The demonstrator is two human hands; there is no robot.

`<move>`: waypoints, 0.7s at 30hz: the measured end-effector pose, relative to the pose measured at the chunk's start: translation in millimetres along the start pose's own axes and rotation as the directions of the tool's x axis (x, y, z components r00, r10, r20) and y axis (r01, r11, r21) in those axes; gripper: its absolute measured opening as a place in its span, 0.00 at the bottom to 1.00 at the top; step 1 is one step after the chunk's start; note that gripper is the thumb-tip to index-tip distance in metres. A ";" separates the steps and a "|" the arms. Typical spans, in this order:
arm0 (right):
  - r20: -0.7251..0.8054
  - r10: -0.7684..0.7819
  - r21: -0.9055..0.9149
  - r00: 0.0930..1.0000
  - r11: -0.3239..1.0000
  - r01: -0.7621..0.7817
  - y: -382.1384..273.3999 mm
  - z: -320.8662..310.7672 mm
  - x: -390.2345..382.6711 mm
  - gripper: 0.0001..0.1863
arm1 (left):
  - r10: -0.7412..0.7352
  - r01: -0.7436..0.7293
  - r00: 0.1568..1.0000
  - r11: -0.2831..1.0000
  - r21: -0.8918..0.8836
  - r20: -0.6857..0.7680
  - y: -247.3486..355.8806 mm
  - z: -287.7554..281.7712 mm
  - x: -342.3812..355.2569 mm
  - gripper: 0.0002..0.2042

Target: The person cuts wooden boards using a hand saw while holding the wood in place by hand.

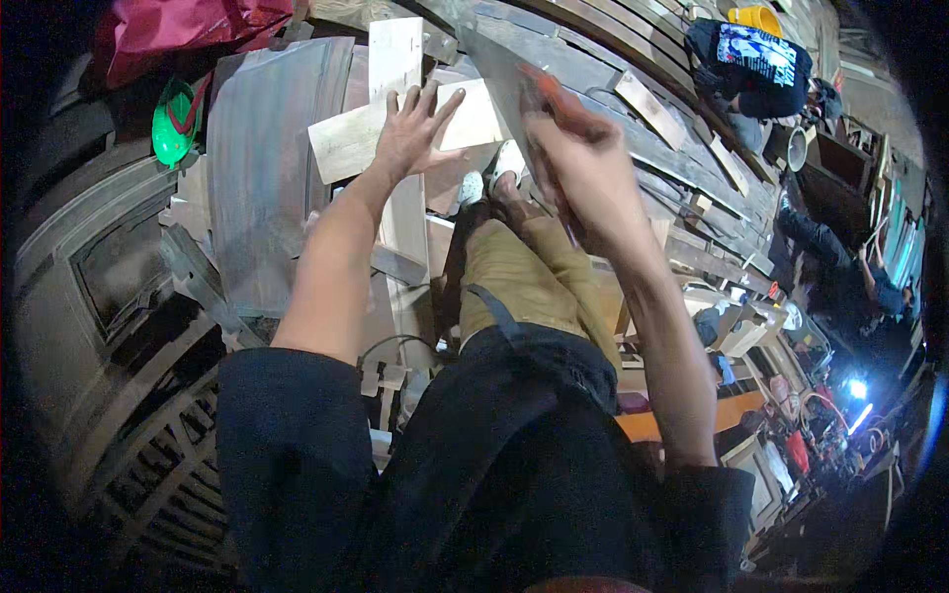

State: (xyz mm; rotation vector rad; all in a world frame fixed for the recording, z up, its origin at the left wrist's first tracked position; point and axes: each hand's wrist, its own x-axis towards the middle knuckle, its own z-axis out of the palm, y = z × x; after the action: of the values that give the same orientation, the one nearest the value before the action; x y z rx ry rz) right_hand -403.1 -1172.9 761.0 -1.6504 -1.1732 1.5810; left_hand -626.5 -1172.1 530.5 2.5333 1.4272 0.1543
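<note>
My left hand (413,130) lies with fingers spread on a short pale wooden board (346,143), pressing it down. That board rests crosswise on a longer pale plank (402,222), which runs from the far side toward my legs. In my right hand (583,163) is a handsaw (489,64), gripped by its orange handle and smeared by motion. Its wide grey blade points away and to the left, beside the board's right end. Whether the teeth touch the wood I cannot tell. My feet, in light shoes (507,158), are just beyond the board's near edge.
A large grey-brown panel (277,178) leans at the left, near a green object (175,124) and a dark red bag (188,35). Scrap wood pieces (649,109) lie to the right. Two other people (746,74) are at the right, with bright lamps (858,388) lower down.
</note>
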 end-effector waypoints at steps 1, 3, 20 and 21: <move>-0.123 0.019 -0.088 0.992 0.996 -0.030 -2.9 6.3 16.9 0.12 | 0.026 -0.024 0.999 0.999 0.037 -0.047 1.6 -1.7 2.9 0.48; -0.094 0.220 0.131 0.971 0.969 -0.207 -2.6 6.3 43.8 0.10 | 0.041 -0.039 0.999 0.998 0.053 -0.037 0.7 7.1 8.8 0.48; 0.072 0.289 0.080 0.954 0.952 -0.295 -68.2 -3.7 -7.8 0.11 | 0.023 -0.026 0.999 0.994 0.101 0.036 -3.4 -2.6 -11.9 0.50; 0.068 0.353 0.174 0.933 0.917 -0.359 -83.1 -8.1 -16.8 0.11 | 0.051 -0.053 0.998 0.993 0.105 0.022 -4.4 -2.9 -10.7 0.51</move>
State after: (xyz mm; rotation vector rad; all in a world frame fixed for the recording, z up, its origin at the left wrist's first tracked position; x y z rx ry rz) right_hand -411.0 -1148.3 842.2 -1.7895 -0.7401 1.8836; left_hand -636.3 -1178.6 532.4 2.6504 1.3983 0.0644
